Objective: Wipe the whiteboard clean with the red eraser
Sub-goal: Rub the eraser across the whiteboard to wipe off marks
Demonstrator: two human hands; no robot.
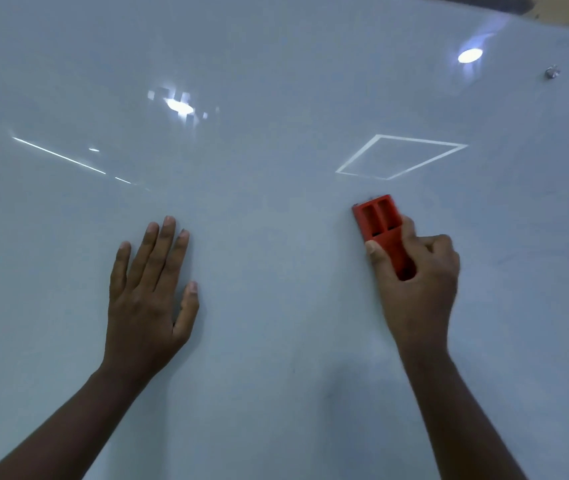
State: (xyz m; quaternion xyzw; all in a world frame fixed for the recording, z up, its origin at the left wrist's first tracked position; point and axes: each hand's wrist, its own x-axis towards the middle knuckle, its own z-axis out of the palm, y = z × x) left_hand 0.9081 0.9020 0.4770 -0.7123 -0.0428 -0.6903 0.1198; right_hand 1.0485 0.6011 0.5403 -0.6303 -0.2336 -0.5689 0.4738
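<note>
The whiteboard fills almost the whole head view, pale grey-blue and glossy, with no clear marker writing. My right hand grips the red eraser at centre right; thumb and curled fingers wrap its lower half, and its upper end with two rectangular recesses sticks out against the board. My left hand lies flat on the board at centre left, fingers straight and together, holding nothing.
Reflected ceiling lights show on the board: a bright spot, another, a square outline and a thin line. A small metal screw sits near the upper right. The board's top edge meets a dark wall.
</note>
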